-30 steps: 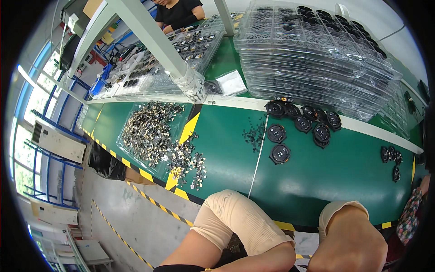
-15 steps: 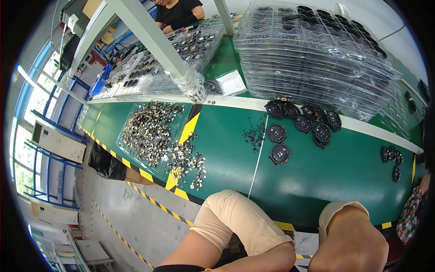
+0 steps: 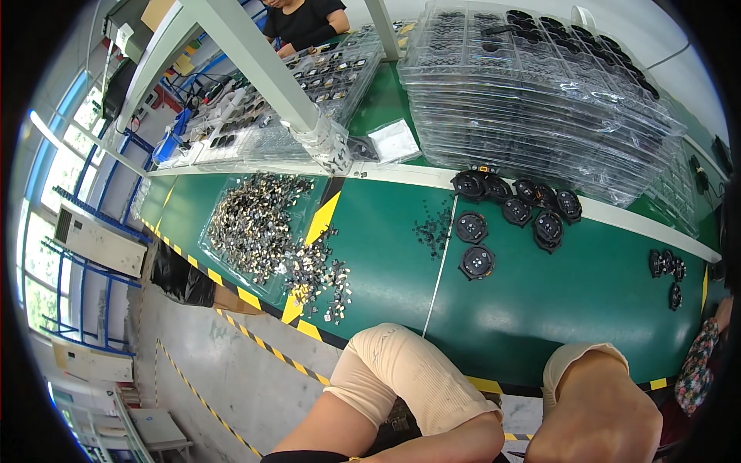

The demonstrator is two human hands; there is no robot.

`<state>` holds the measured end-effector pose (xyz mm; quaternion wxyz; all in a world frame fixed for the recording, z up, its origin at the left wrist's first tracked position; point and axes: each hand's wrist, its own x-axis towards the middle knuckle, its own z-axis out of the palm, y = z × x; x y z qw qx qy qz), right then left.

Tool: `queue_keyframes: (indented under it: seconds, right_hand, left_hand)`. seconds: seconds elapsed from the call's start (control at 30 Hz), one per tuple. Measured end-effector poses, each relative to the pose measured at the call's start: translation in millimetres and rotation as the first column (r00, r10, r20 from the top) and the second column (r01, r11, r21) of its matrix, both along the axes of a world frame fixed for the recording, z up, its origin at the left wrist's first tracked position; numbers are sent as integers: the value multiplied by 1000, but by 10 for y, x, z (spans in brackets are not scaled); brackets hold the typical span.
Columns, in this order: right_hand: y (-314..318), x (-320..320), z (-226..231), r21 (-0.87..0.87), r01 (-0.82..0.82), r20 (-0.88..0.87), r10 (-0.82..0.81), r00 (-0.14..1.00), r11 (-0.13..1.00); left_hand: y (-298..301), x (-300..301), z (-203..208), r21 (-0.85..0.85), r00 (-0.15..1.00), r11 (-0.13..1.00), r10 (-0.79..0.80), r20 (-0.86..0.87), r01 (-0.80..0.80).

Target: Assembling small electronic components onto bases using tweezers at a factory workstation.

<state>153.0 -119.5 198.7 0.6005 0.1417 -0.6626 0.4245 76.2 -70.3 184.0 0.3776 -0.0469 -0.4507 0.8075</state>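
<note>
Neither of my hands shows. Two bent limbs, partly covered in beige cloth (image 3: 401, 370), come in at the lower edge below the green bench (image 3: 386, 255), and their ends are hidden. On the bench ahead lie two round black parts (image 3: 472, 228), with a row of several more (image 3: 532, 204) behind them. A scatter of tiny black pieces (image 3: 432, 228) sits just left of them. A heap of small metal parts (image 3: 255, 224) fills a clear tray at the left and spills toward the striped edge.
A tall stack of clear blister trays (image 3: 532, 92) fills the back right. A grey post (image 3: 262, 69) rises at the back left. Another person (image 3: 305, 19) works at the far side. More black parts (image 3: 668, 266) and a patterned sleeve (image 3: 695, 370) are at the right.
</note>
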Motion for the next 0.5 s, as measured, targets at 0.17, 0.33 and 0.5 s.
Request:
queue_keyframes:
  seconds: [0.17,0.33,0.5]
  right_hand:
    - [-22,0,3,-18,19,-4,-19,1000,1000]
    - [-22,-10,3,-14,20,-14,-20,1000,1000]
    - [-38,-9,-4,-16,20,-6,-20,1000,1000]
  left_hand:
    - [-28,-5,-6,-17,1000,1000,6,0,-6]
    - [-34,-18,-17,-32,1000,999,13,-1,-13]
    - [-26,-15,-15,-49,1000,999,18,-2,-18]
